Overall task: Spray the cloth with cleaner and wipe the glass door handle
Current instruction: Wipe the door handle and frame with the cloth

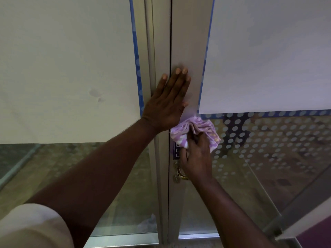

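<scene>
My right hand (196, 156) grips a bunched purple and white cloth (195, 129) and presses it against the grey metal door frame (188, 42), just above the brass door handle (179, 173). The handle is partly hidden behind my right hand and wrist. My left hand (167, 102) lies flat with fingers spread on the frame, across the dark seam between the two doors, a little above the cloth. No spray bottle is in view.
White paper sheets (268, 51) cover the upper glass of both doors, edged with blue tape (137, 56). The lower right glass (268, 145) carries a pattern of white dots. A small dark label (176, 151) sits on the frame under the cloth.
</scene>
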`<state>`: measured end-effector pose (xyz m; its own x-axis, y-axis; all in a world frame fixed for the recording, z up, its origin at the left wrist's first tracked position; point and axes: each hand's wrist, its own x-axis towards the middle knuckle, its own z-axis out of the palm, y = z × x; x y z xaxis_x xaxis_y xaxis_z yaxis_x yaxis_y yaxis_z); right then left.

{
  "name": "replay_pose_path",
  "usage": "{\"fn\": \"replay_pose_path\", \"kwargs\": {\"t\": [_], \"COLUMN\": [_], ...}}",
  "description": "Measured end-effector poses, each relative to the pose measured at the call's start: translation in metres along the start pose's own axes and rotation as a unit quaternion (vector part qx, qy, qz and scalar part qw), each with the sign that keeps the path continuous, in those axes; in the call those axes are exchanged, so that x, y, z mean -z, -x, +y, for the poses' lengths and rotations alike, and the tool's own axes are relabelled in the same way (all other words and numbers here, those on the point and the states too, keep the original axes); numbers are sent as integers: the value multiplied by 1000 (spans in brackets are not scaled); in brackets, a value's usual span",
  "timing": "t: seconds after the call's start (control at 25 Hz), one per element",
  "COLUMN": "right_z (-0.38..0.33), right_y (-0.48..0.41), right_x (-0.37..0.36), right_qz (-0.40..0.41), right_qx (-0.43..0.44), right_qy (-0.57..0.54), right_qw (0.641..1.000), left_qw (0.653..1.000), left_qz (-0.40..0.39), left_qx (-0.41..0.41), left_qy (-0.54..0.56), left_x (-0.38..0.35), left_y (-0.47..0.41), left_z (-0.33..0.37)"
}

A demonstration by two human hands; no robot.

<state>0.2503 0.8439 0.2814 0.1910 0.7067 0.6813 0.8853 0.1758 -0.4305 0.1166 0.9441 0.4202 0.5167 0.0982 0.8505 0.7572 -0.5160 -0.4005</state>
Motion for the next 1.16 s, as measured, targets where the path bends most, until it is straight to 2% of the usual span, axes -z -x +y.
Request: {"fn": "replay_pose_path", "kwargs": {"t": [0.16,0.36,0.48,0.6,0.64,0.72,0.8,0.88,0.96,1.04,1.16], "right_z": [-1,16,16,16,15,9,3,2,5,10,17], "right_y": [-10,7,25,28,27,24,19,8,3,12,47], "right_x": [2,4,7,22,29,45,61,74,72,54,7], "right_qz": [29,-28,-114,-166,-143,-45,83,198,232,164,2], "right_qx": [28,105,77,6,-14,-77,-144,-152,-86,8,25], "right_qy": [6,18,9,-73,-103,-186,-264,-248,-153,-63,6], "right_qw": [999,994,990,983,984,979,950,936,957,984,1000], "left_qw": [1000,1000,1000,1000,1000,1000,1000,1000,1000,1000,1000], "left_qz": [-5,-4,-3,1,3,6,3,-1,-3,-4,-9], "left_qx": [0,-3,-7,-7,-7,-5,-5,-6,-6,-6,-4], "left_qy": [-6,-8,-17,-14,-12,-8,-7,-7,-6,-1,8], "left_x": [0,1,1,1,1,1,2,2,3,3,4], "left_y": [0,0,-1,0,0,-1,-1,-1,0,0,-1], "left_z": [0,0,0,0,0,1,0,-1,0,0,0]}}
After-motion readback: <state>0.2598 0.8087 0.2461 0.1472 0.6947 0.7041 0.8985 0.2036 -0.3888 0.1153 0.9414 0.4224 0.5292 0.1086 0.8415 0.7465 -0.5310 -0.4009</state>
